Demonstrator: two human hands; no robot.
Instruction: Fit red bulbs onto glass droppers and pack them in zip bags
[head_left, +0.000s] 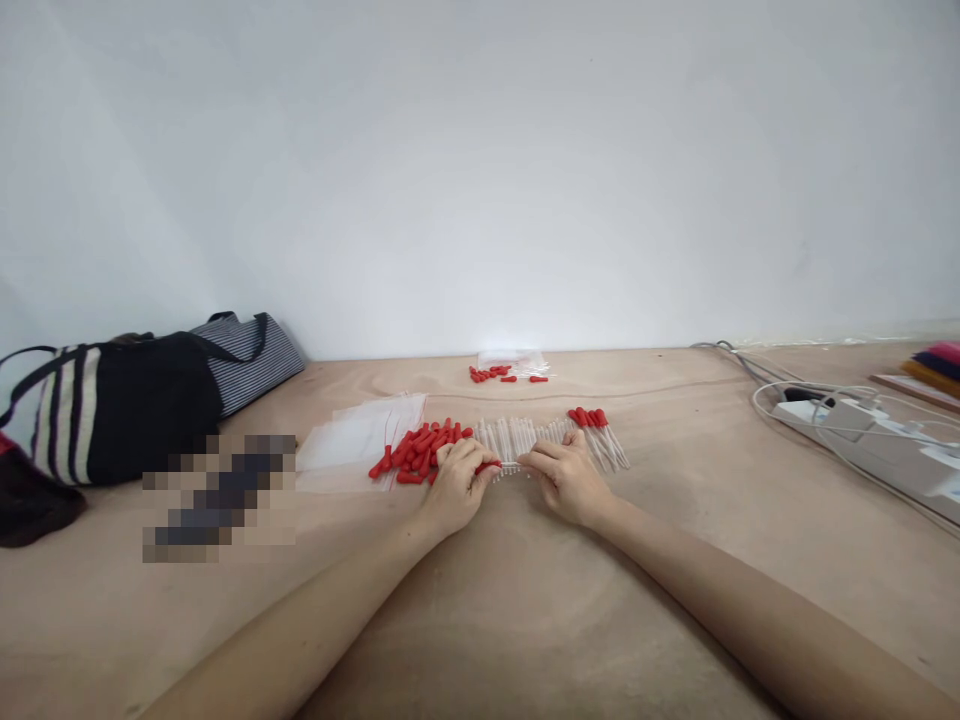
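Note:
Between the fingertips of my left hand (pixel 456 487) is a red rubber dropper bulb (pixel 489 466). My right hand (pixel 568 480) pinches a thin clear dropper tube (pixel 512 465) that lies level, its end at the bulb's mouth; how far it sits inside is too small to tell. Just behind both hands, a row of clear tubes (pixel 514 436) lies side by side. Beside my left hand is a heap of red bulbs (pixel 424 445). Several tubes with red bulbs on them, assembled droppers (pixel 609 445), lie by my right hand.
Clear plastic bags (pixel 337 445) lie left of the heap. Near the wall are more red bulbs (pixel 491 374) and a small bag (pixel 514 358). Black and striped bags (pixel 150 400) stand at left, near a blurred dark object (pixel 225 495). A power strip (pixel 862 435) with cables is at right.

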